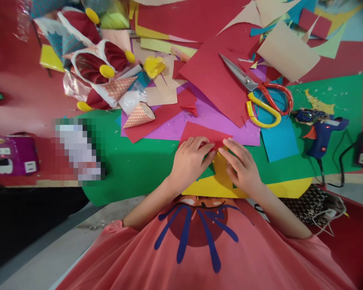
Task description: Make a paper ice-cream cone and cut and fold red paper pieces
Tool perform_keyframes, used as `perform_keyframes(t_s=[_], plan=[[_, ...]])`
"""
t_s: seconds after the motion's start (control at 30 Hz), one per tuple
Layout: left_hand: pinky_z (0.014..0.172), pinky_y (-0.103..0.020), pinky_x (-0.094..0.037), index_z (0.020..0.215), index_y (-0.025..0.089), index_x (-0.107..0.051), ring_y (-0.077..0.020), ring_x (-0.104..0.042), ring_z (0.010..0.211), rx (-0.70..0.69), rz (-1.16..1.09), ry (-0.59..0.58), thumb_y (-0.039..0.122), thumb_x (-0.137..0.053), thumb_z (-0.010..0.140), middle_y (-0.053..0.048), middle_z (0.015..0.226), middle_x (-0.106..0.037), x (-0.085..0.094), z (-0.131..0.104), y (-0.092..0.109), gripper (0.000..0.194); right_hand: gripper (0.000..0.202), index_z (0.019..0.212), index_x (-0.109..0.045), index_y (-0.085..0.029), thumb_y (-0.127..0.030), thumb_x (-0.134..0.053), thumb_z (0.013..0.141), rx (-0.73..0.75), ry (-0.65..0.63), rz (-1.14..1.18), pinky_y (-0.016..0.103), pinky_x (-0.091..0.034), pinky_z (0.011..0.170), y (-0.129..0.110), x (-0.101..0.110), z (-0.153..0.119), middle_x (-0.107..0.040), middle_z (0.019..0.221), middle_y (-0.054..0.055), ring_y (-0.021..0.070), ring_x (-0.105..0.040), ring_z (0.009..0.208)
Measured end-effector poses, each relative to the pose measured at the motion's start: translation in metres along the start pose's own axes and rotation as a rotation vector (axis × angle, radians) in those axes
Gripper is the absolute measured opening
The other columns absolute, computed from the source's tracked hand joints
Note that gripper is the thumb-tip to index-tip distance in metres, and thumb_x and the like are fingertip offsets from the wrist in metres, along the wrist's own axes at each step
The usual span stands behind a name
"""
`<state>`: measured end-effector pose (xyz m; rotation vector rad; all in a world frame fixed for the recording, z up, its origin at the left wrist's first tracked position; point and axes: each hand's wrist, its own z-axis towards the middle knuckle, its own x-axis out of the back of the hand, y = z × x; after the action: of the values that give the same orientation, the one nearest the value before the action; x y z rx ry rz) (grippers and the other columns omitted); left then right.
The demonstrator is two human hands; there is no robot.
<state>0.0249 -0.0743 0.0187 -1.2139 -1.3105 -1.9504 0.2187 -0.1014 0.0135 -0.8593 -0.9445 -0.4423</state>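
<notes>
Two bare hands are seen from above, at a red table (21, 94) strewn with coloured paper. By the left grip (189, 159), one small red piece (217, 148) is pinched, its thumb and fingertips nearly met. The right grip (242, 166) is held partly open, fingers loosely extended toward the same piece; whether it is touched there cannot be told.

Just beyond both grips, one red sheet (204, 131) is laid. Beneath them, one green sheet (130, 169) and one yellow sheet (205, 187) are spread. Beyond the right grip and to its right, one pair of scissors (248, 83) is placed, with one red and one yellow handle, partly over one blue sheet (280, 145). Farther right, one blue glue gun (322, 139) is set down. Beyond the left grip and to its left, one checked cone (140, 115) is found; past it, four yellow ovals (107, 71) can be counted. Two purple socket boxes (16, 155) are seen, one well apart on either side.
</notes>
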Motion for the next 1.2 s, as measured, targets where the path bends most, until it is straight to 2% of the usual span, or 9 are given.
perform_keyframes(t_s=[0.27,0.37,0.43,0.5,0.6,0.8,0.93,1.07,1.2], plan=[[0.062,-0.024,-0.044,0.070,0.015,-0.059,-0.0119,-0.059,0.067,0.135,-0.157,-0.058,0.031,-0.043,0.097,-0.003,0.073,-0.064,-0.002,0.015,-0.002,0.035,0.073,0.154,-0.017,-0.026,-0.007,-0.043,0.089,-0.089,-0.054,-0.014,0.049,-0.047,0.107,0.002,-0.005,0.001,-0.044,0.150,0.012,0.0263,-0.040,0.141],[0.060,-0.022,-0.046,0.093,0.015,-0.062,-0.0108,-0.061,0.067,0.190,-0.233,-0.075,0.029,-0.046,0.095,-0.003,0.079,-0.068,-0.005,0.016,-0.002,0.021,0.069,0.153,-0.022,-0.024,-0.008,-0.043,0.089,-0.107,-0.084,-0.031,0.051,-0.045,0.108,0.002,-0.008,0.002,-0.044,0.150,0.014,0.0272,-0.035,0.144],[0.063,-0.022,-0.050,0.116,0.015,-0.056,-0.0108,-0.065,0.074,0.210,-0.263,-0.023,0.031,-0.049,0.094,-0.005,0.095,-0.071,-0.007,0.014,-0.003,0.028,0.066,0.151,-0.029,-0.020,-0.007,-0.044,0.088,-0.111,-0.101,-0.048,0.052,-0.045,0.109,0.002,-0.009,0.003,-0.045,0.149,0.016,0.0285,-0.033,0.145],[0.073,-0.022,-0.054,0.126,0.015,-0.050,-0.0122,-0.068,0.088,0.194,-0.256,0.051,0.035,-0.050,0.094,-0.008,0.108,-0.071,-0.008,0.011,-0.005,0.037,0.063,0.148,-0.035,-0.016,-0.006,-0.045,0.087,-0.110,-0.114,-0.066,0.052,-0.045,0.108,0.001,-0.011,0.004,-0.047,0.147,0.018,0.0301,-0.034,0.144],[0.085,-0.025,-0.056,0.122,0.018,-0.054,-0.0146,-0.067,0.103,0.141,-0.216,0.109,0.038,-0.050,0.094,-0.008,0.115,-0.070,-0.008,0.007,-0.008,0.035,0.060,0.145,-0.039,-0.016,-0.007,-0.046,0.087,-0.130,-0.130,-0.083,0.053,-0.046,0.107,0.000,-0.012,0.004,-0.048,0.146,0.018,0.0308,-0.036,0.143],[0.077,-0.022,-0.055,0.115,0.019,-0.061,-0.0126,-0.070,0.090,0.111,-0.237,0.047,0.024,-0.052,0.093,-0.004,0.103,-0.074,-0.009,0.007,-0.012,0.024,0.061,0.148,-0.034,-0.019,-0.009,-0.047,0.089,-0.072,-0.042,-0.073,0.048,-0.048,0.106,-0.003,-0.010,0.005,-0.051,0.144,0.016,0.0270,-0.037,0.143],[0.079,-0.030,-0.053,0.109,0.019,-0.061,-0.0161,-0.068,0.086,0.151,-0.198,0.006,0.023,-0.057,0.088,-0.004,0.096,-0.073,-0.011,0.012,-0.010,0.021,0.063,0.150,-0.031,-0.023,-0.008,-0.044,0.090,-0.058,-0.104,-0.067,0.047,-0.044,0.111,-0.001,-0.009,0.007,-0.049,0.146,0.008,0.0235,-0.036,0.143],[0.070,-0.026,-0.051,0.097,0.018,-0.058,-0.0137,-0.065,0.076,0.212,-0.227,-0.009,0.024,-0.059,0.087,-0.003,0.087,-0.071,-0.011,0.017,-0.009,0.012,0.067,0.153,-0.024,-0.023,-0.007,-0.040,0.090,-0.079,-0.174,-0.049,0.049,-0.037,0.116,0.001,-0.011,0.006,-0.045,0.149,0.006,0.0218,-0.033,0.144],[0.073,-0.026,-0.052,0.098,0.018,-0.059,-0.0137,-0.064,0.080,0.142,-0.208,-0.048,0.027,-0.050,0.093,-0.004,0.092,-0.070,-0.004,0.017,-0.010,0.013,0.070,0.154,-0.019,-0.021,-0.006,-0.041,0.090,-0.079,-0.175,-0.093,0.050,-0.037,0.115,0.001,-0.013,0.004,-0.044,0.150,0.009,0.0236,-0.033,0.144]])
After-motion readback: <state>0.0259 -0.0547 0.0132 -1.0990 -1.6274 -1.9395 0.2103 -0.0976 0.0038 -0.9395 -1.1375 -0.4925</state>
